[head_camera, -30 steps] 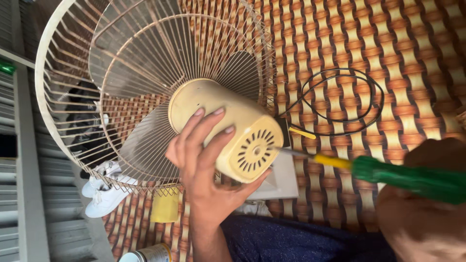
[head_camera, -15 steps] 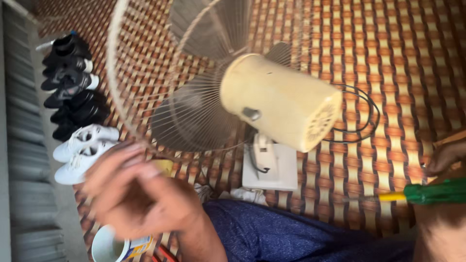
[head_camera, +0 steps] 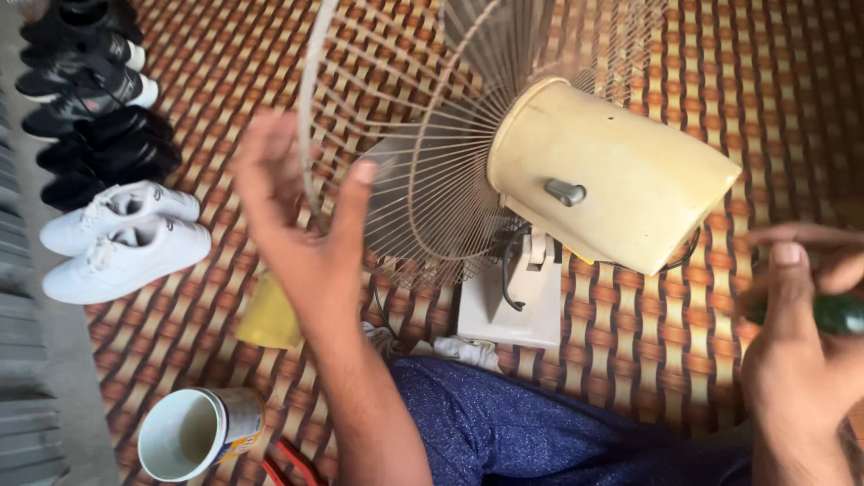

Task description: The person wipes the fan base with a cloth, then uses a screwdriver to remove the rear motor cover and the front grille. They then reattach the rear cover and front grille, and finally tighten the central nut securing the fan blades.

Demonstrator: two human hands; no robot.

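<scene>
Fingers (head_camera: 355, 193) of left hand (head_camera: 297, 225) spread apart, holding nothing, raised just beside the rim of the wire grille (head_camera: 396, 135); blurred, so contact with the wires impossible to judge. Fingers of right hand (head_camera: 801, 351) wrapped together around a green tool handle (head_camera: 841, 315), at the frame's right edge, near the rear of the cream motor housing (head_camera: 621, 180). Fan tilted over its white base (head_camera: 508, 310) on the woven mat (head_camera: 720, 54), right in front of the blue-clad knee (head_camera: 522, 432).

Best to take the grille by its rim, not by the thin spokes, and to steady the housing before bringing the tool tip in. Worth minding the black cord looped behind the housing.

Open mat beyond and right of the fan. Tighter on the left: yellow object (head_camera: 268, 315) just below the hand, cup (head_camera: 193, 432) and red-handled tool (head_camera: 288, 459) near the forearm, white shoes (head_camera: 117, 243) and black shoes (head_camera: 90, 90) along the mat's edge.
</scene>
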